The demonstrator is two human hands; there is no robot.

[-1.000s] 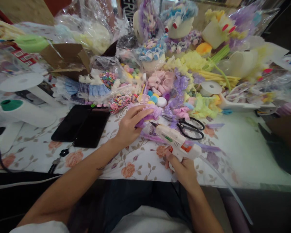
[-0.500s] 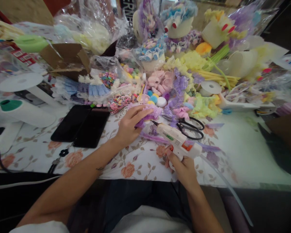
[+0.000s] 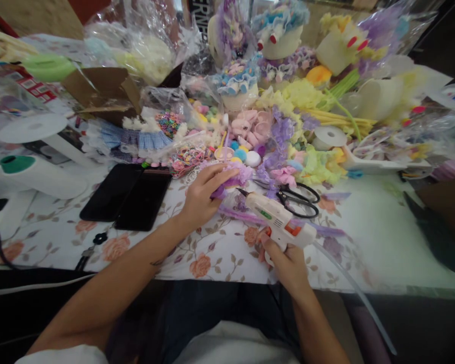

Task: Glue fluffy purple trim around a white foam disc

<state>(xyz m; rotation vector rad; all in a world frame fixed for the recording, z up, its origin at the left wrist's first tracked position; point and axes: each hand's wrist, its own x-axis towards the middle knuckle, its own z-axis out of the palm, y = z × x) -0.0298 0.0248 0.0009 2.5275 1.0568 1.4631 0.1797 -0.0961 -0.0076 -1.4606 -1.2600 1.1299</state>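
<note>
My left hand (image 3: 203, 194) is closed around a small purple frilly fabric piece (image 3: 239, 176), pinning it on the flowered tablecloth (image 3: 197, 247). My right hand (image 3: 286, 263) grips the handle of a white hot glue gun (image 3: 276, 220), whose dark nozzle points left at the purple piece, a short way from it. A clear glue stick (image 3: 349, 285) trails from the gun's back toward the table's front edge. A strip of purple ribbon (image 3: 246, 217) lies under the gun.
Black-handled scissors (image 3: 298, 199) lie just behind the gun. Two dark phones (image 3: 131, 194) rest at the left, beside white rolls (image 3: 38, 174). Heaps of pastel ruffles, pompoms, beads and plastic bags (image 3: 250, 131) fill the back of the table. A cardboard box (image 3: 102, 91) stands at back left.
The glue gun and my right hand have edged slightly toward the purple piece. My left hand stays put.
</note>
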